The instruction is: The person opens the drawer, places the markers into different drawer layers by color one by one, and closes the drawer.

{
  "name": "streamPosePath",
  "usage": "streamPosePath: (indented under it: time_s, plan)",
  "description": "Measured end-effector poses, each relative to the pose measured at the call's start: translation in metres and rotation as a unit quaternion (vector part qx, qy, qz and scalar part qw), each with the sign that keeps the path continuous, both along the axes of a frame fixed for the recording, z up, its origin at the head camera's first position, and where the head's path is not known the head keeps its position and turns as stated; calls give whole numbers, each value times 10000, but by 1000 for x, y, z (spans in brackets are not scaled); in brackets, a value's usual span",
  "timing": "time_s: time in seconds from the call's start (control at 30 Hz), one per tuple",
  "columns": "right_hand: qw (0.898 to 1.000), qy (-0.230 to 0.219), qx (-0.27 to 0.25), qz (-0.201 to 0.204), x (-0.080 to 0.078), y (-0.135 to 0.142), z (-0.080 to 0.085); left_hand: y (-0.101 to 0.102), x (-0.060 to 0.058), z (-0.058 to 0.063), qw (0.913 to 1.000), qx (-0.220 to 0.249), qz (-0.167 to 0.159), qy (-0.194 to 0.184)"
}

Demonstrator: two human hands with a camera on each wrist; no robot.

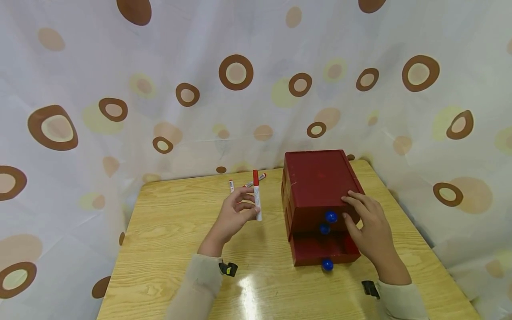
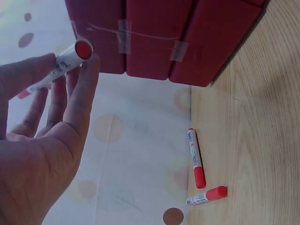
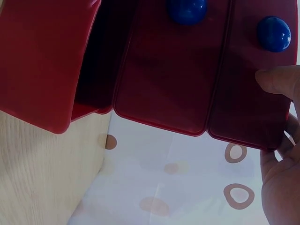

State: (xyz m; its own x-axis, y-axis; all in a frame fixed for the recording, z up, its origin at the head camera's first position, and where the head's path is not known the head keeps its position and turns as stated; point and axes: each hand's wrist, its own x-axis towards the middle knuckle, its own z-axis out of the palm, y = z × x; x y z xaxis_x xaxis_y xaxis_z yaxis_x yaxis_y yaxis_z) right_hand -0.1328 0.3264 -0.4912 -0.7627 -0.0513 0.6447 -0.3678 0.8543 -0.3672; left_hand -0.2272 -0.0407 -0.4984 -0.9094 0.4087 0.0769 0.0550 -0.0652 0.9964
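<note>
My left hand [image 1: 236, 213] pinches a whiteboard marker [image 1: 257, 195] between thumb and fingers, above the table and left of the drawer cabinet. The marker is white with a red cap that points up; its red end plug [image 2: 84, 49] faces the left wrist view. At right stands the dark red drawer cabinet [image 1: 322, 178], with blue round knobs. Its bottom drawer [image 1: 326, 258] is pulled out, and the upper drawers are closed. My right hand [image 1: 370, 226] rests on the cabinet's right front corner, fingers over the top edge and thumb [image 3: 272, 80] by the top drawer's front.
Two more red-capped markers [image 2: 196, 159] lie on the wooden table [image 1: 168, 231], behind my left hand. A spotted curtain [image 1: 200, 53] hangs behind and beside the table. Clear tape [image 2: 124, 37] runs along the cabinet's side.
</note>
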Motion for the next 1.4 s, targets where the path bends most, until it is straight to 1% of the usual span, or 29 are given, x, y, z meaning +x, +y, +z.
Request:
streamPosePath:
  time_s: [0.17,0.37,0.47,0.73,0.87,1.13,1.4]
  plan:
    - [10000,-4,9,-1,0,0,1,6,8,5,9985,-71,-439,306]
    - [10000,-4,-10,6,0,1,1,13,15,8,9945,143,-857,589]
    - [10000,11,-4,7,-1,1,0,16,17,8,9928,147,-959,699]
    - [10000,51,26,1,-2,3,-2,23,19,6,9877,-74,-1273,910]
    - [10000,59,32,2,-2,3,-3,26,22,5,9850,-195,-1439,934]
    - [10000,32,28,-2,-1,3,-5,32,29,-3,9782,-472,-1821,883]
    - [10000,77,31,13,-1,3,-5,38,36,-8,9709,-570,-2223,678]
